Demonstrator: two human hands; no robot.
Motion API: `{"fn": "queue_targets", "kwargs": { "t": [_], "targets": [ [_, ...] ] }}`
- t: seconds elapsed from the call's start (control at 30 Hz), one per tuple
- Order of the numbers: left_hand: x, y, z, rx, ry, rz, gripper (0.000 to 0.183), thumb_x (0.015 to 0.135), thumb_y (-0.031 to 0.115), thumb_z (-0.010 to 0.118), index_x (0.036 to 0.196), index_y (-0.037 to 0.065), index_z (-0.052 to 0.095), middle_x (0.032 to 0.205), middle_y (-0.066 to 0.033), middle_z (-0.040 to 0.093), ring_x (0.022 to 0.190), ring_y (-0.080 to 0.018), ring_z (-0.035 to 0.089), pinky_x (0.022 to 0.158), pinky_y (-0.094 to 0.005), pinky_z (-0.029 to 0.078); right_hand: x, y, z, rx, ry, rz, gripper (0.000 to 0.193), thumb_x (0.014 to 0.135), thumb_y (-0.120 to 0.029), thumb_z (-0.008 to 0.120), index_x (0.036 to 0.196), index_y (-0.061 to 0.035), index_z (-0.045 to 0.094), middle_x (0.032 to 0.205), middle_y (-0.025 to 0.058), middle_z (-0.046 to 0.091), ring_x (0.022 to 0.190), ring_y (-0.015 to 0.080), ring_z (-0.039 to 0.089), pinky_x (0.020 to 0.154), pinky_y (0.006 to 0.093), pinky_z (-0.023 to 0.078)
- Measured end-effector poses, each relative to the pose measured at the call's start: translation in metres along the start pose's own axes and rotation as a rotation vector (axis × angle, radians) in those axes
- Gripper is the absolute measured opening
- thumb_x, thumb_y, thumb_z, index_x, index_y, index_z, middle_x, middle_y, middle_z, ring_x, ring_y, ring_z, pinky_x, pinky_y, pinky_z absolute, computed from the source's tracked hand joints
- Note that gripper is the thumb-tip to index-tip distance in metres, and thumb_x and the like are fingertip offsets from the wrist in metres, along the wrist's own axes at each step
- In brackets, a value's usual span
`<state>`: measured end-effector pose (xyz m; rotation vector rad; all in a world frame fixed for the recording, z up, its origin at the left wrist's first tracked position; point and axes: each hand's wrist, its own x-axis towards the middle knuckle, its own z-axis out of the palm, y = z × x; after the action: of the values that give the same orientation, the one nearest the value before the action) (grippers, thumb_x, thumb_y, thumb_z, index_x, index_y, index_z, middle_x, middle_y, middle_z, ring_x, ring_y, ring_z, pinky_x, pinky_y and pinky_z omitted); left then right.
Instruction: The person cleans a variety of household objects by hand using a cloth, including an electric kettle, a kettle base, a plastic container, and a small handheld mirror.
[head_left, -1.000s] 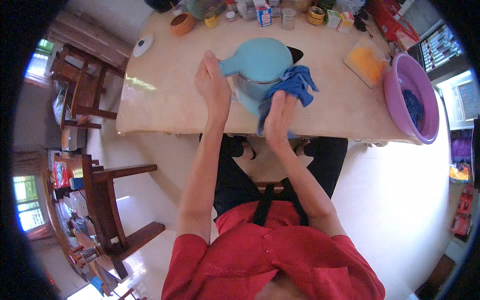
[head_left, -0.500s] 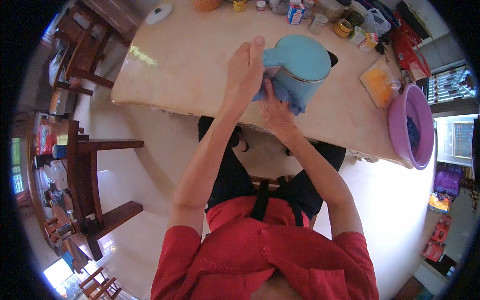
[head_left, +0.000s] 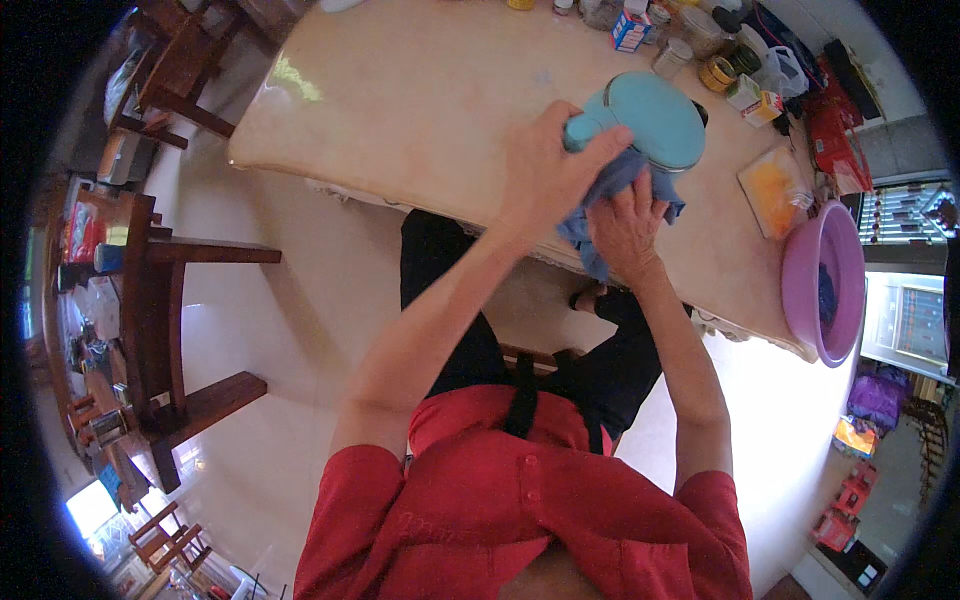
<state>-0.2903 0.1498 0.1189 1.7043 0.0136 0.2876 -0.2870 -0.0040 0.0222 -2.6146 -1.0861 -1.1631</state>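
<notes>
A light-blue electric kettle (head_left: 655,120) with a dark spout tilts over the near part of the table, its lid side facing up toward me. My left hand (head_left: 548,165) grips the kettle's handle, thumb laid across it. A blue cloth (head_left: 598,208) is bunched against the kettle's near side and hangs down past the table edge. My right hand (head_left: 630,225) presses that cloth onto the kettle with its fingers over the fabric. Most of the kettle's lower body is hidden behind the cloth and my hands.
On the cream-topped table (head_left: 400,110), a pink basin (head_left: 815,285) with something dark blue inside stands at the right corner. Near it lies a flat pack with orange contents (head_left: 772,190). Jars, a blue-and-white carton (head_left: 630,28) and bags line the far edge. Wooden chairs (head_left: 160,300) stand at left.
The kettle has turned and tilted, with its handle now pointing toward me on the left. My left hand's hold has rotated with it. The cloth hangs lower, and my right hand lies on it.
</notes>
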Motion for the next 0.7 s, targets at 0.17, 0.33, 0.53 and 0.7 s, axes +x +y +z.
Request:
{"fn": "queue_targets", "kwargs": {
  "t": [0.17,0.33,0.53,0.7],
  "targets": [
    [-0.015,0.008,0.024,-0.002,0.141,-0.001,0.049,0.073,0.039,0.07,0.092,-0.004,0.056,0.071,-0.012,0.059,0.067,-0.0165,0.057,0.06,-0.0307,0.046,-0.044,-0.002,0.025,-0.02,-0.046,0.111,0.019,0.073,-0.017,0.056,0.09,-0.0121,0.063,0.111,0.0061,0.049,0.116,0.0327,0.041,0.07,0.0502,0.035],
    [-0.021,-0.026,0.007,-0.059,0.057,0.082,0.044,0.079,0.032,0.065,0.103,-0.003,0.052,0.084,-0.01,0.058,0.076,-0.0176,0.056,0.068,-0.0288,0.046,-0.052,-0.02,0.011,0.319,-0.063,0.082,0.026,0.074,-0.01,0.057,0.099,-0.0054,0.056,0.108,0.014,0.051,0.099,0.0339,0.048,0.073,0.0491,0.036],
    [-0.09,-0.094,-0.028,-0.644,0.183,-0.547,0.017,0.091,0.017,0.046,0.102,0.005,0.05,0.091,-0.0043,0.055,0.081,-0.0138,0.055,0.069,-0.0254,0.046,0.001,-0.051,-0.068,0.812,-0.263,0.324,0.028,0.067,-0.005,0.064,0.094,-0.0068,0.059,0.097,0.0124,0.05,0.087,0.0338,0.05,0.066,0.0415,0.044],
    [-0.131,-0.097,-0.018,-1.275,-0.155,-0.882,0.03,0.09,0.031,0.044,0.11,0.01,0.05,0.104,-0.0075,0.057,0.092,-0.0186,0.058,0.073,-0.0291,0.051,0.036,-0.071,-0.092,0.778,-0.384,0.191,0.034,0.064,-0.013,0.068,0.097,-0.0097,0.059,0.1,0.0081,0.051,0.097,0.0316,0.048,0.081,0.0426,0.039]
  ]
}}
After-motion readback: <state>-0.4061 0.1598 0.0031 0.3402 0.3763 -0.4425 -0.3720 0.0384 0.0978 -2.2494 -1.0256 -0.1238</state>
